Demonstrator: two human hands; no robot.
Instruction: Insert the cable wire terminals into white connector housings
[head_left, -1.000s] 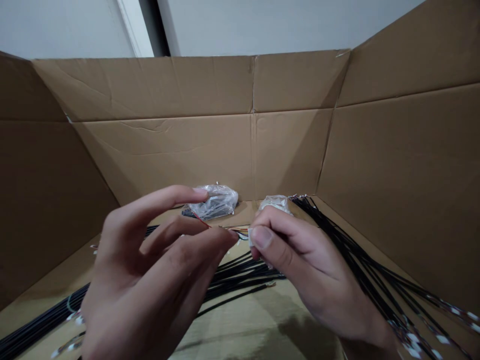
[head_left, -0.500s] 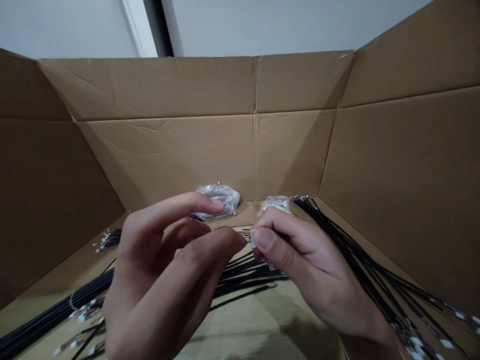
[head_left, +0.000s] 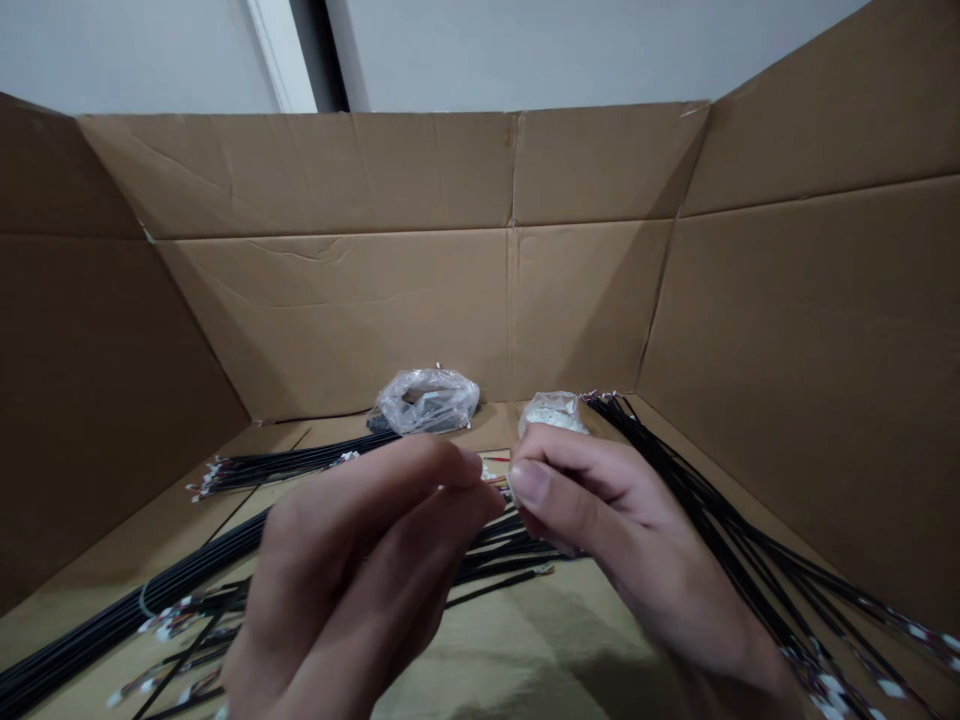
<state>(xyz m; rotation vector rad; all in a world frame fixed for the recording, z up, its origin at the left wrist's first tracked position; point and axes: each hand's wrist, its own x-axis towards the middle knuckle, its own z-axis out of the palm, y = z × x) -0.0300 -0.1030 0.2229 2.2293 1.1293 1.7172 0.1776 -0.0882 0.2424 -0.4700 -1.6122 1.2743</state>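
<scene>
My left hand [head_left: 367,580] is closed in a pinch, thumb and forefinger tips at some thin coloured wires [head_left: 496,480]. Just to its right, my right hand [head_left: 615,545] pinches a small white connector, now almost wholly hidden by the thumb and forefinger. The wires span the narrow gap between both hands; their exact ends are hidden. Below and behind the fingers lie black cables [head_left: 499,560] with bare coloured wire ends.
Cardboard walls [head_left: 337,310] enclose the work surface. At the back sit a clear plastic bag [head_left: 431,400] and a bag of white pieces [head_left: 555,412]. Bundles of black cable lie at left [head_left: 202,550] and right [head_left: 712,520], many tipped with white connectors.
My left forefinger has come down to meet the thumb, closing the hand into a pinch, and the hand has shifted slightly right. My right hand stays nearly still.
</scene>
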